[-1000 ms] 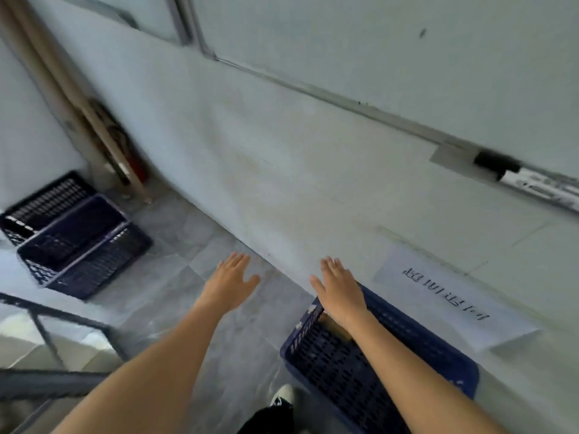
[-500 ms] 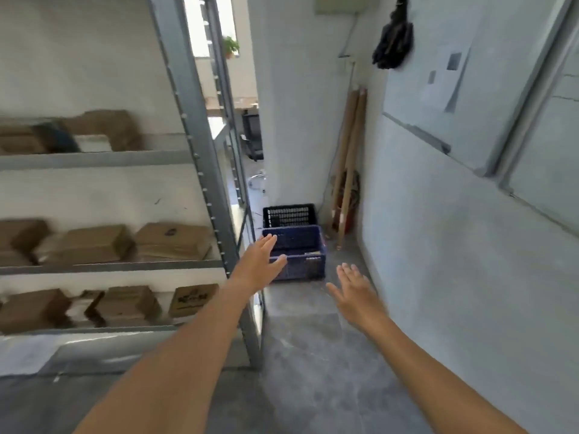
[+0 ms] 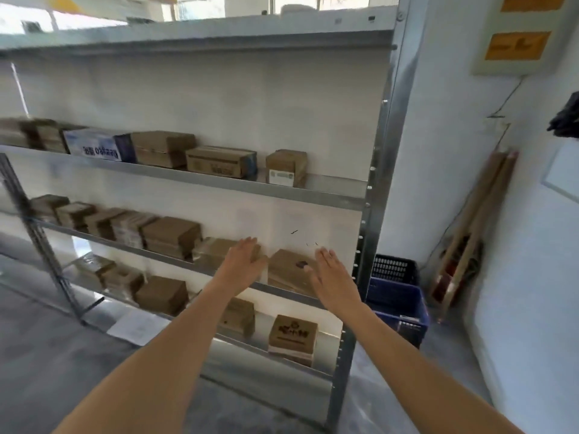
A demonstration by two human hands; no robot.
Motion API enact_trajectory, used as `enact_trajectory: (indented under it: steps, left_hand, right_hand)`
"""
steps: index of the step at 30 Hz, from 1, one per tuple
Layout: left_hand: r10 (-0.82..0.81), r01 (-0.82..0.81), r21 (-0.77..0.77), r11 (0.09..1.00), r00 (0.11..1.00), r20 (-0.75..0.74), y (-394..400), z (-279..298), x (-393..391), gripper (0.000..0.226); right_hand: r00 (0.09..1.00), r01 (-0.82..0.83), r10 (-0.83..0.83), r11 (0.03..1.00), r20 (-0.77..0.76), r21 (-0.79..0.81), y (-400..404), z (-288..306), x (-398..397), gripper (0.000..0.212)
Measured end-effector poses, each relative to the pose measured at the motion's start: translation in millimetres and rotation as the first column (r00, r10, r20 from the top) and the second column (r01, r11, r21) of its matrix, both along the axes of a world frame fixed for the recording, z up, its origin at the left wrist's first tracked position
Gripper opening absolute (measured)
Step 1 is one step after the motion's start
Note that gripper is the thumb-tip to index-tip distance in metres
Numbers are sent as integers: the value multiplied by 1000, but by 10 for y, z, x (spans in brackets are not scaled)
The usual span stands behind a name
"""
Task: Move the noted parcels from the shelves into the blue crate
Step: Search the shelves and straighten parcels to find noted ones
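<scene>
Both hands, left hand (image 3: 242, 264) and right hand (image 3: 332, 277), reach flat-fingered with each grip apart and empty toward the brown cardboard parcel (image 3: 289, 270) on the grey metal shelf (image 3: 200, 264), the dark blue plastic crate (image 3: 398, 305) at three o'clock, so the next move is probably closing on the parcel's sides.

One metal shelving unit (image 3: 380, 170) with four visible shelf levels. Top level: no parcels seen. Second level: five distinct boxes, four brown cardboard (image 3: 286, 167) and one blue-and-white (image 3: 97, 147), plus a blurred stack at far left. Two stacked crates (image 3: 396, 300). Two hands.
</scene>
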State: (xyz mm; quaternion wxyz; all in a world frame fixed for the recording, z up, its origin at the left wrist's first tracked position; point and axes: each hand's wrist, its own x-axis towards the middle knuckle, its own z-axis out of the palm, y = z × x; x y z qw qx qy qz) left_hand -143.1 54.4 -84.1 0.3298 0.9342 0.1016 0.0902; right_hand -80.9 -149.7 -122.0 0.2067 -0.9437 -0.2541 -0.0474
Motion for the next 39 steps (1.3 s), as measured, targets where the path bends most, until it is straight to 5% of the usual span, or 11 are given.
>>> enact_trajectory:
  steps: [7, 16, 20, 25, 33, 39]
  left_hand:
    - [17, -11, -152, 988, 999, 33, 535, 87, 366, 61]
    - [22, 111, -426, 898, 956, 294, 607, 1049, 1485, 54]
    - [39, 95, -527, 844, 971, 237, 642, 1253, 2206, 56]
    - [202, -79, -796, 601, 978, 56, 865, 1123, 3001, 58]
    - [62, 59, -877, 476, 993, 100, 1009, 940, 3232, 34]
    - [-39, 145, -876, 460, 989, 143, 1140, 870, 3242, 35]
  right_hand:
    - [995, 73, -61, 986, -78, 148, 404, 281, 532, 65]
    - [991, 117, -72, 864, -109, 489, 988, 1079, 1648, 56]
    - [987, 155, -95, 786, -131, 599, 1182, 1384, 2279, 48]
    - [976, 204, -93, 697, -196, 687, 1374, 1262, 2694, 48]
    - [959, 270, -102, 605, -264, 749, 1442, 1135, 2827, 19]
    - [920, 322, 86, 393, -383, 861, 1338, 1170, 2816, 42]
